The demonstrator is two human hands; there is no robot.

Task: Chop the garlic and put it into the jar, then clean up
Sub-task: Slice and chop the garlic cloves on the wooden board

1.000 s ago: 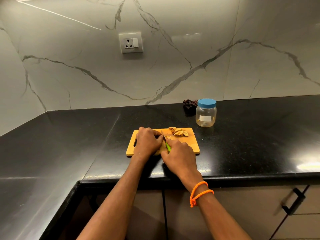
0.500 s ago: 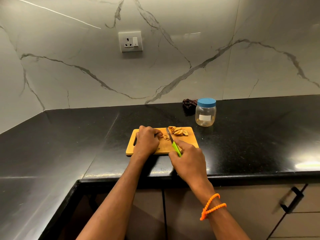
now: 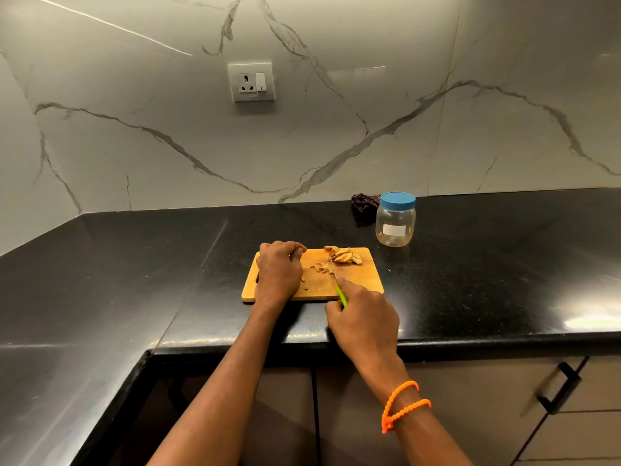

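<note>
Lidded jar (image 3: 395, 219) and dark cloth (image 3: 364, 205) beyond cutting board (image 3: 366, 280)

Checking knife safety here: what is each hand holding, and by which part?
Right hand grips the knife by its green handle. Left hand rests curled on the cutting board; whether it holds anything cannot be told.

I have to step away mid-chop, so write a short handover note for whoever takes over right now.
Right hand grips the green-handled knife, blade down between the garlic piles.
Left hand rests curled on the cutting board; what it holds is hidden.
Sliced garlic lies at the board's far edge, small bits beside it.
Jar stands behind the board, blue lid on.
Left: finish chopping, fill jar, clean up.
</note>
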